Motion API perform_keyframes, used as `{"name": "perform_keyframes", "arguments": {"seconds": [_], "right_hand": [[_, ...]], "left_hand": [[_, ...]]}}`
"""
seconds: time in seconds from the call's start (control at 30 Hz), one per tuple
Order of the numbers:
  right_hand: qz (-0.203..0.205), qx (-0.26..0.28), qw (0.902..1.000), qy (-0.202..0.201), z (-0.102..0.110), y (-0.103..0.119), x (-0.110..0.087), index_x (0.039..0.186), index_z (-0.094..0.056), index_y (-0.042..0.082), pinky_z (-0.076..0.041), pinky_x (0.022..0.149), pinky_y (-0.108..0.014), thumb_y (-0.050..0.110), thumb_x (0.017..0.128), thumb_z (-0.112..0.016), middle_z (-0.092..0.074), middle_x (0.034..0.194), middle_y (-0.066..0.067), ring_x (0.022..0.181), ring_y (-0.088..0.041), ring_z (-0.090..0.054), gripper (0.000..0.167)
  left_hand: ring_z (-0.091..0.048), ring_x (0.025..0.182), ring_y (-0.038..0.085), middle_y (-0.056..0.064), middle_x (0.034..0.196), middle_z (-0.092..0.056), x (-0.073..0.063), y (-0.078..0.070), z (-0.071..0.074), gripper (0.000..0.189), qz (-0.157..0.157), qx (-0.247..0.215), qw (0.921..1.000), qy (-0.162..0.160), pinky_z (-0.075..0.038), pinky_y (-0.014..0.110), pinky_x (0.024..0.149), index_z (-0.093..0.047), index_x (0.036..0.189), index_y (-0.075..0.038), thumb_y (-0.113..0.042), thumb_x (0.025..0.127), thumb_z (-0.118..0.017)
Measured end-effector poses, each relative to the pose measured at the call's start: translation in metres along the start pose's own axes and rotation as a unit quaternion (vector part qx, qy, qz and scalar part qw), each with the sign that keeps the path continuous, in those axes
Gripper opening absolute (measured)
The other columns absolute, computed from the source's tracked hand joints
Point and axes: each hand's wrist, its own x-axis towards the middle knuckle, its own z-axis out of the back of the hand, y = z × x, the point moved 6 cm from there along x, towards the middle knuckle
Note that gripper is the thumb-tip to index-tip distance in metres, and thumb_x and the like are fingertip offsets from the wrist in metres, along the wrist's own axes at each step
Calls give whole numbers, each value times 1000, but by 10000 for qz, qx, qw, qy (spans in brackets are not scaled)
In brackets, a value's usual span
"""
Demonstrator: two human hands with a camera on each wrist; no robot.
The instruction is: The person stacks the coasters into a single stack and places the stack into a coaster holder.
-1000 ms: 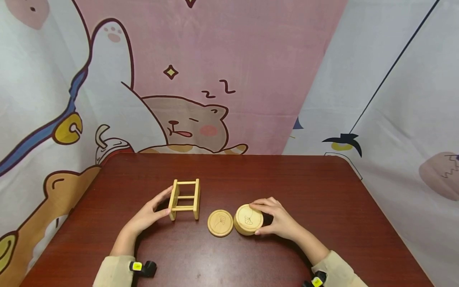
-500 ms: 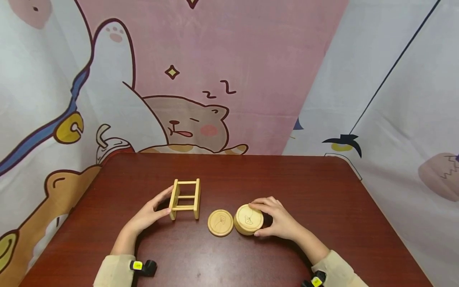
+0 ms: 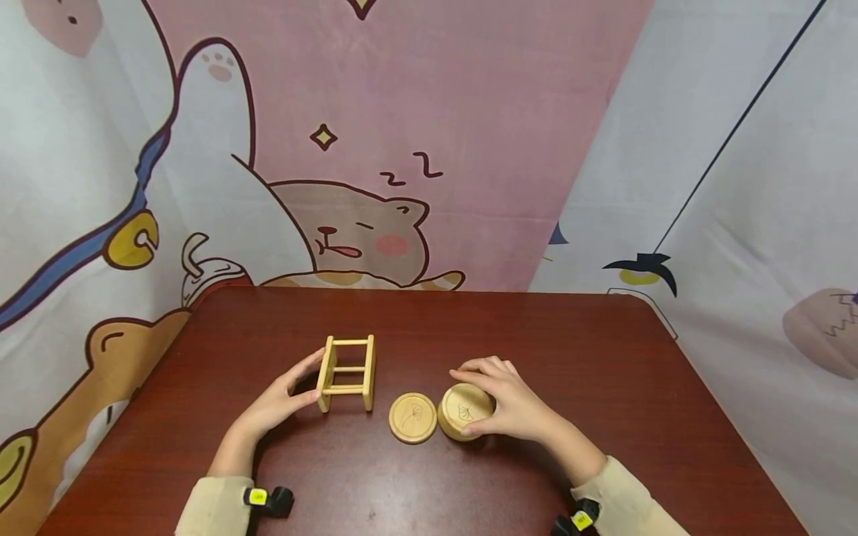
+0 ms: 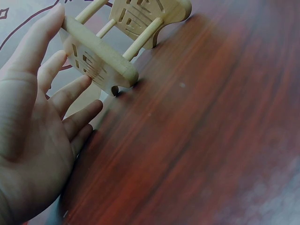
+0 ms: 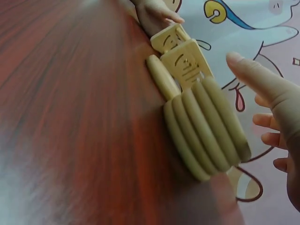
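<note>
My left hand [image 3: 278, 402] is at the left side of a small wooden coaster holder [image 3: 369, 376], fingers extended. In the left wrist view its thumb lies at the top edge of the slotted side panel [image 4: 93, 44], and fingertips touch the panel's face. My right hand [image 3: 512, 406] hovers over a stack of round wooden coasters [image 3: 462, 413], the top one engraved with a ginkgo leaf. In the right wrist view the spread fingers stand apart from the stack [image 5: 204, 131]. One single coaster [image 3: 412, 418] lies flat just left of the stack.
Everything stands on a dark red wooden table [image 3: 402, 491]. Behind it hangs a cartoon-printed cloth [image 3: 509, 149], which also runs along both sides. Black cameras with yellow labels, such as the left one [image 3: 268, 500], are strapped to both wrists.
My right hand has let go of the coaster stack's right side and moved up and slightly left over it. The left hand, holder and coasters stay in place.
</note>
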Motion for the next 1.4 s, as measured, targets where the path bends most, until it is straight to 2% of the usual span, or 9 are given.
{"name": "perform_keyframes", "arguments": {"seconds": [0.3,0.67,0.8,1.07,1.4], "right_hand": [[159,-217,9988,412,-5,13,24,136,-56,21,-31,92,-45,55,57,-85,-52,128,4,114,-15,-43,91],[508,-457,9922,1038,-24,26,47,136,-56,22,-33,89,-41,55,56,-85,-52,124,3,110,-15,-44,92],[538,-490,9882,1344,-31,30,53,136,-56,21,-34,87,-38,55,57,-85,-52,123,3,108,-14,-44,91],[345,-504,9767,2056,-48,35,64,139,-53,24,-33,86,-34,56,58,-85,-50,124,5,109,-12,-42,92],[339,-672,9641,2548,-63,35,74,137,-54,30,-32,84,-30,57,56,-85,-51,121,9,106,-9,-42,91]], "left_hand": [[-30,135,36,10,149,-37,0,0,0,69,12,-43,10000,0,-17,64,102,-33,150,-27,-16,91,-67],[-30,135,35,8,149,-37,0,2,0,69,-22,15,10000,-9,-17,66,101,-33,150,-28,-17,91,-67],[-30,135,34,8,149,-37,0,2,0,69,-22,30,10000,-20,-17,66,101,-33,150,-29,-17,91,-67],[-31,135,34,9,149,-37,-1,1,-1,70,-106,-3,9999,7,-18,64,101,-33,150,-27,-15,91,-67],[-31,134,35,11,148,-37,-1,1,0,70,-159,-19,9999,15,-18,64,101,-32,150,-25,-14,91,-67]]}}
